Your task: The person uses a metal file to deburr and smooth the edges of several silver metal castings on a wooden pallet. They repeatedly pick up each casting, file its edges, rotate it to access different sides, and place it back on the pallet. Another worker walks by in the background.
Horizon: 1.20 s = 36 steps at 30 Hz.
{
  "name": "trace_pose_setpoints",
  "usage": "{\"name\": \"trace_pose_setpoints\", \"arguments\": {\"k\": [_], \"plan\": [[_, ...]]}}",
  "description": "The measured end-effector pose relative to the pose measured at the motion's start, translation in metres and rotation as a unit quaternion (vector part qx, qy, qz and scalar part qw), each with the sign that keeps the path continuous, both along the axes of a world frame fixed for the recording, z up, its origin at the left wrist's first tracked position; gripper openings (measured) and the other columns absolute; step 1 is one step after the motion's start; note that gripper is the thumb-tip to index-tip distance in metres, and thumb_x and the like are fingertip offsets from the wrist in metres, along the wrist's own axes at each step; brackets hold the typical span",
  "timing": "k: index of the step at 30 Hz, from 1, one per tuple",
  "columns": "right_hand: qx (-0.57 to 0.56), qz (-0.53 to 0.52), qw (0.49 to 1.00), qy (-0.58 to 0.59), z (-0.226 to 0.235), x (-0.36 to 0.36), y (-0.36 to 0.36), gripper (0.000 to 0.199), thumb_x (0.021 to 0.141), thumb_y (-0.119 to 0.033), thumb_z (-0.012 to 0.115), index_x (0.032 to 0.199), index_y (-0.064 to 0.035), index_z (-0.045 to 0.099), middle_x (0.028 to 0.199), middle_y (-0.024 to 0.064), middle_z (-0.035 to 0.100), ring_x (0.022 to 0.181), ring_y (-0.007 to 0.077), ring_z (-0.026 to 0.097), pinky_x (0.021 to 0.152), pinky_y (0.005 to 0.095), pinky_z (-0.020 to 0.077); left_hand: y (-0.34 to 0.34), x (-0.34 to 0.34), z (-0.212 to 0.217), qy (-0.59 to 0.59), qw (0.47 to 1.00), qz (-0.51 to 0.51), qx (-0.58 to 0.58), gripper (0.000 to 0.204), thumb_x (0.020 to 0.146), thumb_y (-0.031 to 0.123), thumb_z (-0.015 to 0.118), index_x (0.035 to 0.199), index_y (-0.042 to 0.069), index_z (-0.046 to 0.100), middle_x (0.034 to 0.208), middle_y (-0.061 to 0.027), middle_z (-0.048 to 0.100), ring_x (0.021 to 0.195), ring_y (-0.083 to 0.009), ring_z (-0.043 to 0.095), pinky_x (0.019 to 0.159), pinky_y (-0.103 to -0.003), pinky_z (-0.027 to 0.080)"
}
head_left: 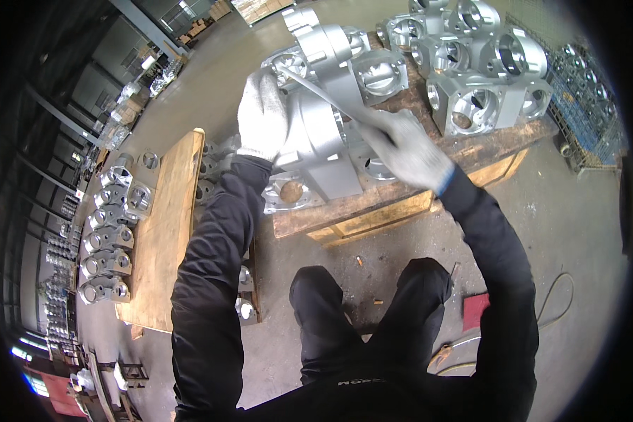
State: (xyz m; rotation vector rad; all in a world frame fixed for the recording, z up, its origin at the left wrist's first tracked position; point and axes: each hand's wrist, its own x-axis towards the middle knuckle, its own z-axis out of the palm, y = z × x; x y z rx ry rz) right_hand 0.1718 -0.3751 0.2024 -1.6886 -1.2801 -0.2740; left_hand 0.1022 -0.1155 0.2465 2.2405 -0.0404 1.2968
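Note:
A silvery cast-metal housing (316,130) with round bores lies on the wooden bench in front of me. My left hand (262,116), in a white knit glove, is closed on the housing's left side, with its fingertips near the upper flange. My right hand (408,151), gloved too and slightly blurred, grips one end of a long, flat grey file (327,98). The file slants up and left across the housing, its tip close to my left fingertips. Whether the tip touches the metal cannot be seen.
More castings (471,98) crowd the right of the wooden bench (429,169). At left, further housings (105,239) line a wooden board (165,232). A wire-mesh crate (584,119) stands far right. A hose (559,288) and a red piece (475,311) lie on the floor.

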Motion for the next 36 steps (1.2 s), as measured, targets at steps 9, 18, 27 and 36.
{"name": "trace_pose_setpoints", "arguments": {"k": [9, 18, 27, 36], "plan": [[-0.058, 0.009, 0.994, 0.091, 0.007, 0.006, 0.007, 0.045, 0.110, -0.020, 0.051, 0.153, -0.0046, 0.054, 0.097, 0.0124, 0.074, 0.080, 0.0176, 0.068, 0.078, 0.0341, 0.0560, -0.004, -0.007, -0.002, 0.037, 0.999, 0.034, -0.003, 0.036, 0.112, 0.023, 0.047, 0.136, -0.002, 0.058, 0.120, -0.0219, 0.067, 0.108, -0.0308, 0.067, 0.098, -0.041, 0.052], [-0.120, 0.037, 0.978, 0.164, 0.020, 0.012, 0.000, 0.049, 0.110, -0.025, 0.051, 0.157, -0.0077, 0.050, 0.132, 0.0191, 0.071, 0.116, 0.0211, 0.069, 0.102, 0.0342, 0.0519, -0.001, -0.003, -0.002, 0.018, 0.999, 0.035, 0.028, 0.034, 0.110, 0.023, 0.049, 0.129, -0.002, 0.060, 0.117, -0.0290, 0.067, 0.112, -0.0410, 0.067, 0.099, -0.045, 0.052], [-0.021, -0.087, 0.992, -0.089, -0.003, -0.017, -0.004, 0.043, 0.100, -0.006, 0.059, 0.144, -0.0086, 0.063, 0.105, 0.0203, 0.074, 0.093, 0.0381, 0.073, 0.079, 0.0451, 0.0565, -0.001, 0.000, 0.000, 0.022, 0.999, 0.019, -0.019, 0.034, 0.110, 0.024, 0.048, 0.129, -0.003, 0.060, 0.119, -0.0281, 0.068, 0.109, -0.0444, 0.066, 0.097, -0.047, 0.052], [0.127, -0.051, 0.988, -0.067, -0.030, -0.035, 0.006, 0.046, 0.102, -0.011, 0.063, 0.149, -0.0106, 0.059, 0.083, 0.0209, 0.073, 0.076, 0.0275, 0.076, 0.074, 0.0379, 0.0590, 0.000, -0.001, -0.001, 0.029, 0.998, 0.045, 0.024, 0.034, 0.109, 0.025, 0.049, 0.131, 0.002, 0.061, 0.123, -0.0274, 0.068, 0.116, -0.0454, 0.065, 0.100, -0.047, 0.051]]}}
